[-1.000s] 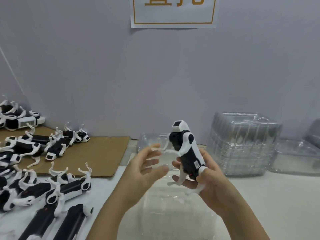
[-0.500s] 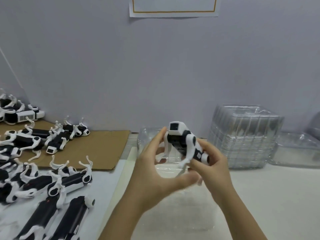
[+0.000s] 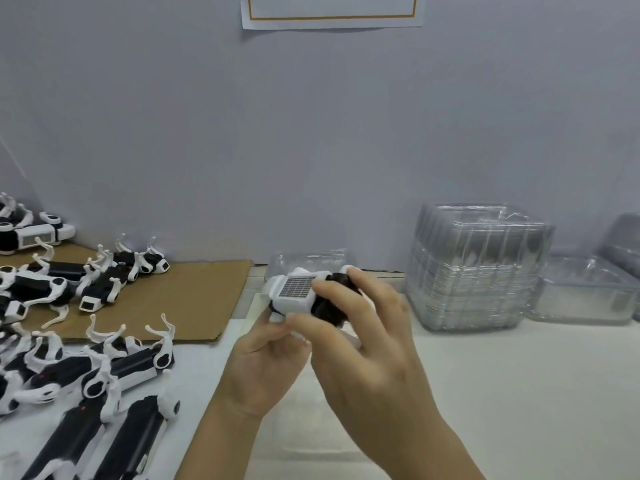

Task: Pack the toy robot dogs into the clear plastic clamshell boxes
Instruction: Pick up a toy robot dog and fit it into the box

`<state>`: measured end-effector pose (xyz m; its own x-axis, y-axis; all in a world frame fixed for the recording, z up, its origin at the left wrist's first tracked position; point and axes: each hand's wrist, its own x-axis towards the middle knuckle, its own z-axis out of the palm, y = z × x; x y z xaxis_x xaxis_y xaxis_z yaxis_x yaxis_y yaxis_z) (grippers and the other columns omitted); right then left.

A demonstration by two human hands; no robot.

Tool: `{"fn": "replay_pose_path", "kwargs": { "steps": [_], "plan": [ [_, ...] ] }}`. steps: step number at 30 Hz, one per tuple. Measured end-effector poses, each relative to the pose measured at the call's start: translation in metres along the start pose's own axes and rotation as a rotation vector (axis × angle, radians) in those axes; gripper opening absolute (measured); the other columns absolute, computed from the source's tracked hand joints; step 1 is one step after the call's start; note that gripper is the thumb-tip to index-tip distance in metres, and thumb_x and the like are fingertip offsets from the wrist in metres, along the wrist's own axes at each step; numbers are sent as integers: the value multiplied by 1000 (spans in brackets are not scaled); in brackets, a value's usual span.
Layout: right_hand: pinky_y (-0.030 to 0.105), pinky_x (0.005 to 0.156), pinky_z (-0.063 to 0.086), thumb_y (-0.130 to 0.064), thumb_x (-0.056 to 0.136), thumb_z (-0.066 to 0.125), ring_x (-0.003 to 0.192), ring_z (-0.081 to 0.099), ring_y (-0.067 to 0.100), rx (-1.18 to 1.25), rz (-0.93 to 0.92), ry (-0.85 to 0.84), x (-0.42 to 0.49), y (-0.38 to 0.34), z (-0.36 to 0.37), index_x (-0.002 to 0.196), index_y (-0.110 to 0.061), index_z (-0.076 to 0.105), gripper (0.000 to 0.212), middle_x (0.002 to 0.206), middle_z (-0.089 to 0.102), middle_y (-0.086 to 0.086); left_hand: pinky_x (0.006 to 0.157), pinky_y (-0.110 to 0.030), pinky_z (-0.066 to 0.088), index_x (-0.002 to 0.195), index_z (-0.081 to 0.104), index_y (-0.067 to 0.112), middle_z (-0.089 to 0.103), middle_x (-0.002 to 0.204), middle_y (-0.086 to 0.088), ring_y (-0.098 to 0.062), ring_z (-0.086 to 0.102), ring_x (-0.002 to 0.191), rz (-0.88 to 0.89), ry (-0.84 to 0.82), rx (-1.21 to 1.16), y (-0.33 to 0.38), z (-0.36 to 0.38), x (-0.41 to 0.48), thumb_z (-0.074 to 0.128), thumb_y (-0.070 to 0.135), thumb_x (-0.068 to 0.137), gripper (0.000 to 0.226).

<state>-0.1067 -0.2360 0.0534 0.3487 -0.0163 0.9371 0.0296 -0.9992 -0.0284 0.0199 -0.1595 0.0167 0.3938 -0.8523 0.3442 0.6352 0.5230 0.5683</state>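
A black-and-white toy robot dog (image 3: 301,296) lies on its side between both hands, its gridded white panel facing me. My left hand (image 3: 266,362) grips it from below and the left. From the right, my right hand (image 3: 367,344) curls its fingers over the dog's black body. Behind the hands sits an open clear clamshell box (image 3: 304,261), mostly hidden. The dog's legs are covered by my fingers.
Several more toy dogs (image 3: 104,375) lie on the white table and on a brown cardboard sheet (image 3: 194,296) at the left. A tall stack of clear clamshell boxes (image 3: 474,268) stands at the right, with more clear trays (image 3: 585,292) beyond it. A wall closes the back.
The dog went from upright in my right hand to lying on its side, lower and further left. My left hand closed onto it from below; the right moved over its top.
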Motion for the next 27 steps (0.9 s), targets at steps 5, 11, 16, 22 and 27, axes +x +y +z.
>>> {"fn": "replay_pose_path", "kwargs": {
  "steps": [5,11,16,22,27],
  "plan": [
    [47,88,53,6,91,51,118,56,38,62,15,-68,-4,15,3,96,-13,76,33,120,64,15,98,-32,49,131,59,15,61,130,-13,-26,58,121,127,98,392,11,-9,0,71,10,82,50],
    [26,98,44,24,65,72,118,58,38,54,117,-145,-9,45,10,85,-3,72,33,116,62,19,78,-23,54,125,55,31,65,123,3,-14,63,112,231,273,803,13,-8,4,87,16,55,79],
    [16,103,36,20,74,68,124,52,35,105,124,-110,-15,54,13,79,1,64,20,114,60,20,84,-27,54,114,55,41,62,125,7,-14,59,118,302,256,927,10,1,4,90,15,51,77],
    [49,92,53,11,69,79,120,56,38,146,128,-54,-20,55,17,110,-15,46,58,118,59,18,80,-24,55,109,53,45,63,118,15,-12,60,114,339,276,1035,8,9,3,92,12,50,79],
    [60,90,46,-14,72,83,117,54,33,-57,140,34,-23,55,21,111,-19,49,52,118,60,11,83,-14,48,104,48,48,59,113,22,-5,56,111,419,294,1329,-1,25,1,97,41,43,79]
  ]
}}
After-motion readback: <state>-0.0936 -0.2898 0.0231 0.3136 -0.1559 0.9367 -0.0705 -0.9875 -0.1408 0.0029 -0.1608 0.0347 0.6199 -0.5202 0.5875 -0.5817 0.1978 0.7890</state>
